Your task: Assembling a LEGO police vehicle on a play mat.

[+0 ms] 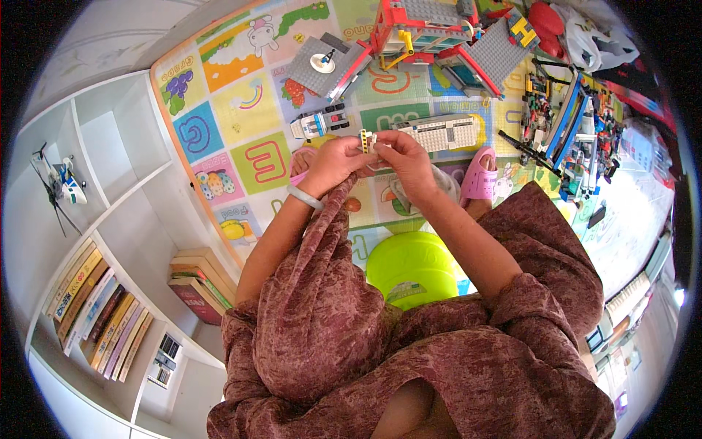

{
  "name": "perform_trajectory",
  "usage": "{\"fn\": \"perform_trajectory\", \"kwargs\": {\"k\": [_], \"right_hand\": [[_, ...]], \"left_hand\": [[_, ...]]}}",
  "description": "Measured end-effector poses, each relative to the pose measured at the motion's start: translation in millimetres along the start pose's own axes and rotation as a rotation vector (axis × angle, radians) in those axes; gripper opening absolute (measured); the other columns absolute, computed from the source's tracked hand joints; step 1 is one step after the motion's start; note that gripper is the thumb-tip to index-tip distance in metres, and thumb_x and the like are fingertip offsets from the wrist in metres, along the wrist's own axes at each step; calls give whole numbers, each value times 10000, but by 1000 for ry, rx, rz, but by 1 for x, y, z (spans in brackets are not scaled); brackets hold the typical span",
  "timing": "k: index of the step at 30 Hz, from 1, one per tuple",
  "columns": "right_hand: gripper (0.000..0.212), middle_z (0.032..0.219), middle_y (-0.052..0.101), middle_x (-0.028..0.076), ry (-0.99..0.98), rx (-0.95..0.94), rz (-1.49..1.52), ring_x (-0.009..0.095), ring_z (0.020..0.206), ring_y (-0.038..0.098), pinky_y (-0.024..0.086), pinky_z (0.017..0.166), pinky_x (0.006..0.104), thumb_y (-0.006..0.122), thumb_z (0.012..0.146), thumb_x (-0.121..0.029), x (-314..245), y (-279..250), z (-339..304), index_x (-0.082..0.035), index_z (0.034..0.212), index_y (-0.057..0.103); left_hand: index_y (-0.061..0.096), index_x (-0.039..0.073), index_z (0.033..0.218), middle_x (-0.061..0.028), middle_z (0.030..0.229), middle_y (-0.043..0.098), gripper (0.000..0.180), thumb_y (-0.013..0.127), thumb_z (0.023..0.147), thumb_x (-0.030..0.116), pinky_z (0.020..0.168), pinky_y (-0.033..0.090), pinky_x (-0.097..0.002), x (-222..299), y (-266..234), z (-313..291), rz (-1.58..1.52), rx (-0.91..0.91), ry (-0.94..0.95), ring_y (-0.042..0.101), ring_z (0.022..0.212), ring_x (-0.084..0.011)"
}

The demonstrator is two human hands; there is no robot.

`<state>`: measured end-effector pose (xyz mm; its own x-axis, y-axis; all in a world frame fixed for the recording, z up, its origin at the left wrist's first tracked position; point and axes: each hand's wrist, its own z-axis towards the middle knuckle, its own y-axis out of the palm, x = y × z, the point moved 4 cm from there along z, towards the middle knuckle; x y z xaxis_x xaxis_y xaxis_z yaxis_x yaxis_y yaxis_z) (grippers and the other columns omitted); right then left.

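Observation:
My left hand (pixel 335 164) and my right hand (pixel 406 159) meet over the play mat, fingertips pinched. Between them is a small building-brick piece (pixel 364 139), white with yellow and dark bands along one edge. Both hands grip it, and the fingers cover its lower part. Just beyond my hands on the mat lies a long white and grey brick plate (pixel 444 132). A white and blue toy truck (pixel 319 121) with dark wheels stands beyond my left hand.
Farther off stand a grey-roofed brick section (pixel 326 64) and a red-framed brick building (pixel 424 33). Loose bricks (pixel 545 110) pile up at right. A lime-green stool (pixel 411 263) is between my knees. White shelves (pixel 139 197) with books line the left.

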<state>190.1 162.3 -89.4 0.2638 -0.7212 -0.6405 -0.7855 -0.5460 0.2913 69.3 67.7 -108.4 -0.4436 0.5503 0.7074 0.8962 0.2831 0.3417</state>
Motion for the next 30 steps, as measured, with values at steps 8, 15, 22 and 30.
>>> {"fn": "perform_trajectory", "kwargs": {"k": [8, 15, 22, 30], "right_hand": [[214, 884, 627, 9, 46, -15, 94, 80, 758, 570, 465, 669, 218, 616, 884, -86, -11, 0, 3, -20, 1088, 613], [203, 884, 649, 2, -89, 15, -90, 65, 757, 559, 445, 666, 202, 632, 872, -70, -20, 6, -1, -23, 1067, 655], [211, 878, 648, 16, -155, 7, -220, 69, 719, 553, 452, 640, 208, 652, 859, -72, -28, 8, -2, -15, 1063, 653], [208, 869, 620, 23, -30, -51, -62, 67, 713, 541, 440, 633, 208, 670, 842, -68, -26, 11, 0, -16, 1040, 631]], "left_hand": [[498, -13, 1230, -124, 1009, 647, 283, 469, 989, 134, 748, 558, -298, 21, 5, -10, -75, -74, -9, 667, 845, -177], [473, -6, 1240, -116, 1025, 641, 281, 456, 993, 128, 757, 550, -286, 23, 7, -9, 49, -61, 42, 665, 844, -174], [444, -2, 1292, -110, 1040, 639, 328, 445, 998, 142, 763, 544, -287, 29, 6, -12, 29, -100, 43, 658, 866, -176], [413, 3, 1335, -121, 1063, 628, 357, 412, 1008, 145, 795, 531, -295, 29, 5, -17, -40, -169, 75, 655, 884, -180]]}}
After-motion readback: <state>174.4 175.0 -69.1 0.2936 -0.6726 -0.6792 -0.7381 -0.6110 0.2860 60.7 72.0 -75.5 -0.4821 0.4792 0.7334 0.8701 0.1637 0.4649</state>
